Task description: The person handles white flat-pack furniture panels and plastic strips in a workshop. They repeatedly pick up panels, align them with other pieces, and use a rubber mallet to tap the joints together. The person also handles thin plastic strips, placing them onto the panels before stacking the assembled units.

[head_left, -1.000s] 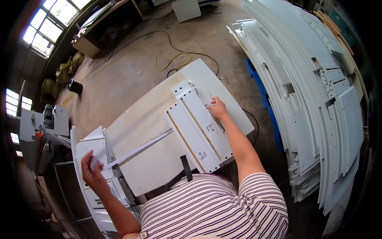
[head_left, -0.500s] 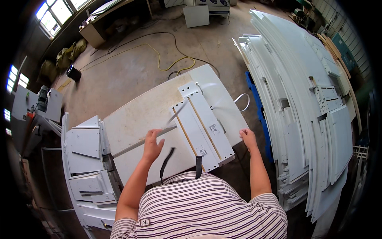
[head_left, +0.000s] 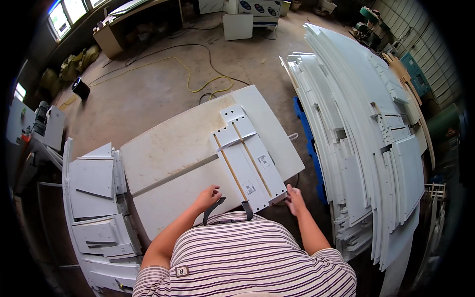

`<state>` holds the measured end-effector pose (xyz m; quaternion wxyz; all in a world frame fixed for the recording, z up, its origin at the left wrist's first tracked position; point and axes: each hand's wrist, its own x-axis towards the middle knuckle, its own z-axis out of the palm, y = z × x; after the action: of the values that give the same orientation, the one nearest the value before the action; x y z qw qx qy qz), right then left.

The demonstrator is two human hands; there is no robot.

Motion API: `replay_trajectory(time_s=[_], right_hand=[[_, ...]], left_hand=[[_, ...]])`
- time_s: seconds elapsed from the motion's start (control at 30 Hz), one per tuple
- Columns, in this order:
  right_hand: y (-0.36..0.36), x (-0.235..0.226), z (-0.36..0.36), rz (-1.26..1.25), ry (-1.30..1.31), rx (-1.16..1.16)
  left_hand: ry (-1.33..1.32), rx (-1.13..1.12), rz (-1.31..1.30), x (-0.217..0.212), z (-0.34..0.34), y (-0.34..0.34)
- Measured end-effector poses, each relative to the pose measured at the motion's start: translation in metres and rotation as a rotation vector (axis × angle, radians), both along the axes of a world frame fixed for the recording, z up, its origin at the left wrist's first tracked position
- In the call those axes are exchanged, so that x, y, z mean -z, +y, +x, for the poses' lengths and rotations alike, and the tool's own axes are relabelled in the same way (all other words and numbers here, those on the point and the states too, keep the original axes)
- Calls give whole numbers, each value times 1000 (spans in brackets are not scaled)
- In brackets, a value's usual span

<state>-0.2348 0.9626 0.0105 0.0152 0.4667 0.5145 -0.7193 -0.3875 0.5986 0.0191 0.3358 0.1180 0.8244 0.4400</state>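
A stack of white panels with two brown grooves, round dark holes and small labels lies on the pale worktable. Near its far end, a thin white strap crosses the panels; a small loop of strap sticks out past the table's right edge. My left hand hovers left of the stack's near end, fingers loosely bent and nothing visible in them. It is close to a black strap at my waist. At the near right corner of the stack is my right hand, fingers extended; contact is unclear.
Tall piles of white boards stand on a blue pallet at the right. More panels are stacked at the left. A yellow hose and a dark cable run over the floor, near a black bin.
Both hands have come nearer my body, the left also moving right, the right inward to the stack's corner. The white strap, blurred before, now lies across the panels, and its right loop looks smaller.
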Motion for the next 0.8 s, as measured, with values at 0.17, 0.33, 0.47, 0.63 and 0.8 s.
replay_trajectory(time_s=[0.17,0.33,0.47,0.63,0.8], right_hand=[[-46,15,-5,-553,319,158],[-49,52,-9,-577,306,357],[-53,32,-9,-570,305,325],[-64,48,-9,-581,361,384],[-66,51,-9,-613,342,421]], left_hand=[[-229,184,24,37,-1,9],[-572,223,106,49,3,29],[-712,160,129,34,12,51],[-670,372,90,6,8,66],[-475,458,-52,25,6,67]])
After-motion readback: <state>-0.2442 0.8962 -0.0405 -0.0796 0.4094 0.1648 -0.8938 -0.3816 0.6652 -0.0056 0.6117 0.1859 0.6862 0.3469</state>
